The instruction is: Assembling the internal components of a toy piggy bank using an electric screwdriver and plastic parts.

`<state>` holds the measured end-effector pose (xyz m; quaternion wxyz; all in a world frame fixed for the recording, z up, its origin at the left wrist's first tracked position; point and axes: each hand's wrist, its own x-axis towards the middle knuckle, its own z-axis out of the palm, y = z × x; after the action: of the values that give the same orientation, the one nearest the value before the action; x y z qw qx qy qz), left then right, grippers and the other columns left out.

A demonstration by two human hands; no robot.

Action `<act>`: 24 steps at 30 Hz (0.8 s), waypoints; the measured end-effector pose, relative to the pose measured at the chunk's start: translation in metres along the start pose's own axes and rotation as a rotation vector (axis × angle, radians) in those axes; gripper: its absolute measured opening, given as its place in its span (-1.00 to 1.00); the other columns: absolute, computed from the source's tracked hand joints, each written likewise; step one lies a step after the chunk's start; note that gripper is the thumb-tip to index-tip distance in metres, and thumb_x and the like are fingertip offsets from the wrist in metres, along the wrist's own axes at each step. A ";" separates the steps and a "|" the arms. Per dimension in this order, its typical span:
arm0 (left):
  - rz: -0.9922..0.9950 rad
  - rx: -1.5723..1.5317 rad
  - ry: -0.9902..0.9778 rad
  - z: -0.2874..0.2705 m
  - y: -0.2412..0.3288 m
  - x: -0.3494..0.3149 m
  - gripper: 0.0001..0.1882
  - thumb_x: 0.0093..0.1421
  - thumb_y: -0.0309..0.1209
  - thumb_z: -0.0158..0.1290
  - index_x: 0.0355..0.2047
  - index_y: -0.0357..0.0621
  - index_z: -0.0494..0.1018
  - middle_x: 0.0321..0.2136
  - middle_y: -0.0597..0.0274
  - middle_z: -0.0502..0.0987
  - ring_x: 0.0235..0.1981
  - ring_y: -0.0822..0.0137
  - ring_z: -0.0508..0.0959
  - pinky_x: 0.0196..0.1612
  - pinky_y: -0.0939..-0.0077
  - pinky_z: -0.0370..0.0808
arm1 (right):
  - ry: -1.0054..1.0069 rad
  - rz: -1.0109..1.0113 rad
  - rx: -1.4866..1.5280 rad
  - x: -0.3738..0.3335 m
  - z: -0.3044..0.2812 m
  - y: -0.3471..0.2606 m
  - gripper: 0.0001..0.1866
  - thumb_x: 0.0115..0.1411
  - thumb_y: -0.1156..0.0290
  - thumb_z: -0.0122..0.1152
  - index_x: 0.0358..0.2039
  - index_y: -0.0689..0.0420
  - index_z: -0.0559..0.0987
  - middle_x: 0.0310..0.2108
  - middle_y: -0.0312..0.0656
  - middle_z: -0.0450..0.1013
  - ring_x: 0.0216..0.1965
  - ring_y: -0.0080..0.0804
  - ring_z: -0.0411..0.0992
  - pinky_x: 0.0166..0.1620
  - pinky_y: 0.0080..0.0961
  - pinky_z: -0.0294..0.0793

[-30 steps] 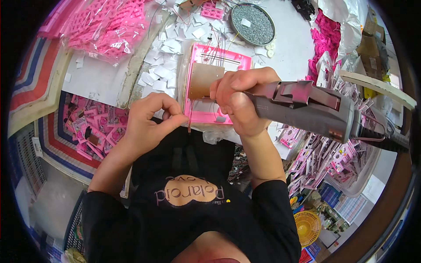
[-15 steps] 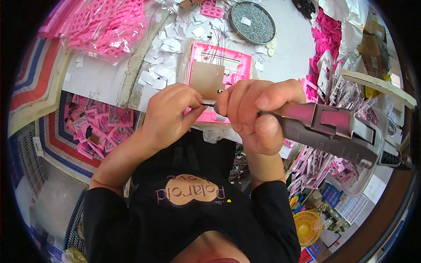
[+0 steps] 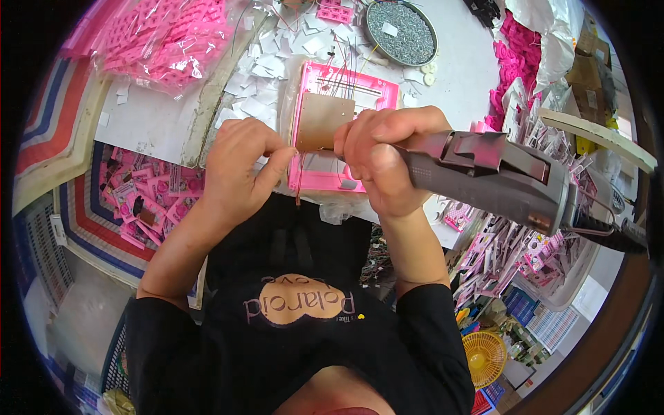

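My right hand (image 3: 387,155) is wrapped round a grey electric screwdriver (image 3: 484,181), its body lying out to the right and its nose towards the left. Beneath the nose is a pink plastic casing (image 3: 391,98) with a brown board (image 3: 326,119) and thin wires in it. At the casing's left edge, my left hand (image 3: 242,166) has thumb and forefinger pinched together; whatever they hold is too small to make out. The screwdriver's tip is mostly hidden by my right fist and the board.
A round dish (image 3: 435,50) of small metal screws stands behind the casing. White paper slips (image 3: 266,68) lie scattered to its left. A bag of pink parts (image 3: 166,45) is at the far left, and a bin of pink panels (image 3: 564,294) at the right.
My left hand has moved left to the casing's edge. My right hand, with the screwdriver, has shifted slightly left and away from my body.
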<state>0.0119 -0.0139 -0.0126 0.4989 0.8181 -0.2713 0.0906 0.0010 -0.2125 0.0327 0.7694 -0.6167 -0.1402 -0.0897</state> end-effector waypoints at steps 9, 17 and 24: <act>0.038 -0.002 -0.049 0.005 0.001 0.003 -0.82 0.05 -0.47 0.27 -0.46 -0.09 0.44 -0.52 0.27 0.48 -0.44 0.17 0.48 -0.21 0.29 0.27 | -0.163 -0.018 -0.280 -0.004 -0.004 0.005 -0.72 0.28 0.39 0.30 -0.21 0.11 0.33 -0.60 -0.26 0.37 -0.57 -0.47 0.35 -0.32 -0.27 0.53; 0.048 0.079 -0.072 0.017 0.002 -0.003 -0.82 0.04 -0.47 0.29 -0.34 -0.01 0.54 -0.37 0.39 0.60 -0.32 0.31 0.55 -0.07 0.26 0.20 | -0.146 -0.026 0.181 0.016 -0.001 -0.019 -0.75 0.27 0.42 0.27 -0.17 0.17 0.37 -0.55 -0.22 0.40 -0.52 -0.44 0.39 -0.36 -0.41 0.48; 0.045 0.055 -0.082 0.013 0.004 -0.001 -0.79 -0.03 -0.48 0.34 -0.39 0.00 0.55 -0.42 0.44 0.59 -0.35 0.36 0.54 -0.07 0.27 0.18 | -0.173 -0.008 0.292 0.013 0.005 -0.024 -0.71 0.24 0.49 0.30 -0.15 0.20 0.35 -0.47 -0.10 0.45 -0.43 -0.34 0.46 -0.34 -0.39 0.49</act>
<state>0.0077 -0.0261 -0.0160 0.4626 0.8283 -0.3070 0.0756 0.0054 -0.2124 0.0603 0.8355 -0.5031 -0.2200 -0.0182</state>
